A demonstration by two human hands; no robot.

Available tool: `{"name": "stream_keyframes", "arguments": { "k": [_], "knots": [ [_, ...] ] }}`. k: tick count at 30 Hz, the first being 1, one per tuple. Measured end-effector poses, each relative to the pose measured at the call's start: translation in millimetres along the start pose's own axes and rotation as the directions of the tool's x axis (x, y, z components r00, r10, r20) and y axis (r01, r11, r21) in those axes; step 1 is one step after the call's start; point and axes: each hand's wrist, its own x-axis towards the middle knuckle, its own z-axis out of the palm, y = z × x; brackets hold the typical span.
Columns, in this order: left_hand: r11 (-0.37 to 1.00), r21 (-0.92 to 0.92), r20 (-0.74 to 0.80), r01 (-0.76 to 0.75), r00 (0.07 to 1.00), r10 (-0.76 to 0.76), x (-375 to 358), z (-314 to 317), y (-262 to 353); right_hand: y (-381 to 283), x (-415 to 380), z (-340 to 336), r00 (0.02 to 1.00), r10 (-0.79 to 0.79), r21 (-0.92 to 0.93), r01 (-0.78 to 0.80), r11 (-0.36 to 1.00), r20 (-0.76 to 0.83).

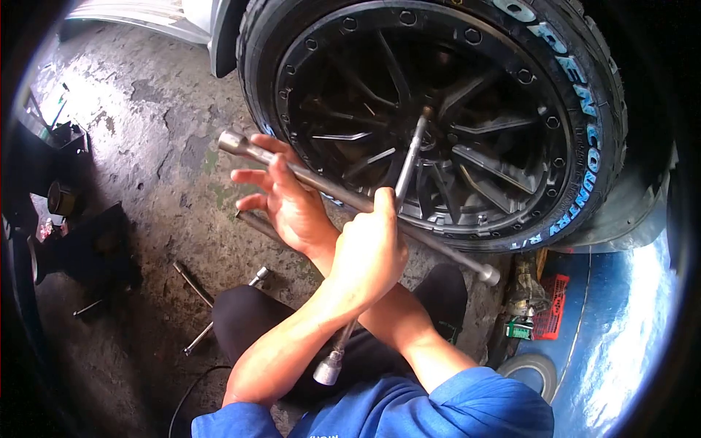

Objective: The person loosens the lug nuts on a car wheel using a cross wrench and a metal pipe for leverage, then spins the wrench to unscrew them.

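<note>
A metal four-way lug wrench reaches with one arm to the hub area of the black spoked wheel. My left hand is closed around the wrench near its crossing, thumb up along it. My forearms cross, the left one on top. My right hand is at the wrench arm that points up and left, palm up with fingers spread apart. One socket end hangs low over my lap, and another socket end points to the lower right. The tire carries raised blue-and-white lettering.
Another cross-shaped wrench lies on the stained concrete floor left of my knee. Dark equipment stands at the far left. To the right are a red item, a small green box, a grey ring and a shiny blue surface.
</note>
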Motion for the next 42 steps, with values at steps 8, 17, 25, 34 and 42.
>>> {"name": "stream_keyframes", "arguments": {
  "k": [8,17,25,34,42],
  "knots": [
    [0.985,0.150,-0.091,-0.083,0.991,0.097,3,-16,-5,-31,-119,-64,0.884,0.191,-0.110,-0.261,0.959,-0.426],
    [0.997,-0.061,-0.019,-0.051,0.999,0.050,2,-16,-5,-204,-259,-48,0.767,-0.460,-0.875,-0.268,0.403,-0.447],
    [0.977,-0.154,-0.013,-0.149,0.989,0.149,-1,-25,8,-107,-205,-116,0.872,-0.367,-0.904,-0.400,-0.152,-0.324],
    [0.804,-0.584,0.003,-0.107,0.991,0.134,-19,-25,16,-127,-208,-101,0.761,-0.501,-0.877,-0.481,-0.010,-0.412],
    [0.561,-0.809,0.090,0.179,0.979,-0.182,-32,-28,-5,-120,-205,-101,0.718,-0.580,-0.882,-0.471,0.001,-0.384]
  ]
}}
